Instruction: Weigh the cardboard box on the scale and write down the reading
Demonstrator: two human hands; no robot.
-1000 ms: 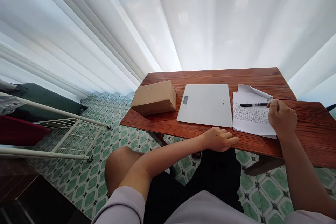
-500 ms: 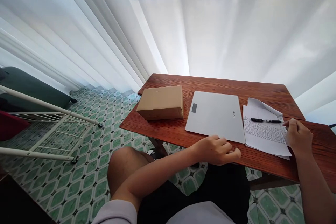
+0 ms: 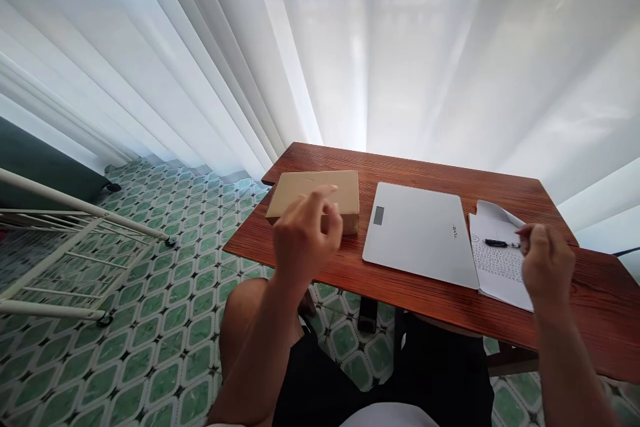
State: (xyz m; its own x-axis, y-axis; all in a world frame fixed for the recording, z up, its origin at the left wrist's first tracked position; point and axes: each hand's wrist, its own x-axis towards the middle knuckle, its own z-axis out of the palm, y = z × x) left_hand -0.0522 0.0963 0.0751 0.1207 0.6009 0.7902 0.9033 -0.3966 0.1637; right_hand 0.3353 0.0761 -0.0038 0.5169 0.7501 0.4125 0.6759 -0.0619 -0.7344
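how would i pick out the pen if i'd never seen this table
Start at the reddish-brown wooden table before the white curtain, and go right, past the flat pale scale, to the handwritten sheets. The pen is over them, one end close to the person's right hand. It is the one slim, mostly black thing there, dark against white paper.

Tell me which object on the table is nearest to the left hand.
The brown cardboard box; the white scale, pen and papers are farther right.
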